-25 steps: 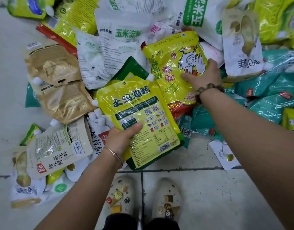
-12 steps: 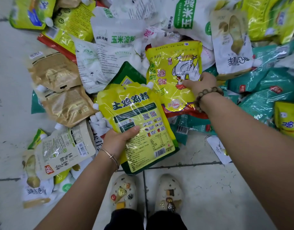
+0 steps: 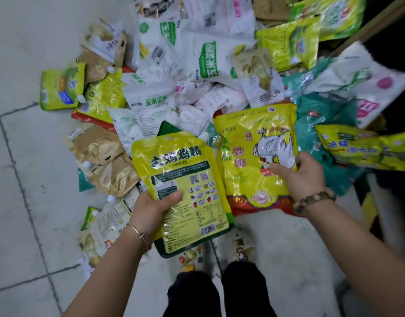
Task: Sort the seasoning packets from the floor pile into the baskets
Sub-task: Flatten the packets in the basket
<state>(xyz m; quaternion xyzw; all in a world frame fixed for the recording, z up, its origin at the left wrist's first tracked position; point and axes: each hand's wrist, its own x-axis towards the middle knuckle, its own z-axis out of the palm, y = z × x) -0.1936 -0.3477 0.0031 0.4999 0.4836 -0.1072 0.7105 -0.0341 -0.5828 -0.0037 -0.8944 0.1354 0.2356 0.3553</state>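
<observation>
Our left hand (image 3: 151,209) gripped the yellow spout pouch (image 3: 185,179) at its lower left edge, thumb clamped on the front, pouch raised at the near edge of the packet pile (image 3: 174,88). Just right of it, our right hand (image 3: 299,177) pinched the yellow chicken bag (image 3: 249,161) at its right edge, thumb on front, fingers curled behind.

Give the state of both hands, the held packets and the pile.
Left hand: grips the yellow spouted pouch.
Yellow spouted pouch: held, back facing up, cap on.
Right hand: grips the chicken-picture packet at its right edge.
Chicken-picture packet: held, front facing up.
Packet pile: unsorted on the floor.
</observation>
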